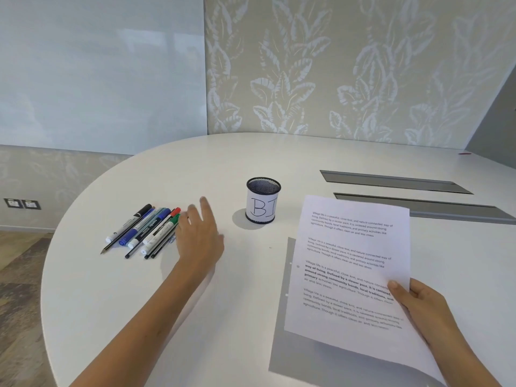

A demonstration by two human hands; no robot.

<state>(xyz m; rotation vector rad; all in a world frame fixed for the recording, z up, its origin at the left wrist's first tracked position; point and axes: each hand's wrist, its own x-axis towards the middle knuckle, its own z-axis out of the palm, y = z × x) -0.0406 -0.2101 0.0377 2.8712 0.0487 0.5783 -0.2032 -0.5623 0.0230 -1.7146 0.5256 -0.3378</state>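
Right grip (418,300) pinches a thin printed sheet (349,261); left grip (199,233), fingers spread, hovers beside slim markers (145,230).

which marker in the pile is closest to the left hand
The green-capped marker at the pile's right edge: its cap lies right by the left hand. The red-capped marker sits just behind it; the others lie farther left.

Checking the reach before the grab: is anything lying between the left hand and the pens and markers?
Nothing visible. The left hand is at the right edge of the pens and markers. The mesh cup stands to the hand's right, off the path; the right hand holds the printed sheet farther right.
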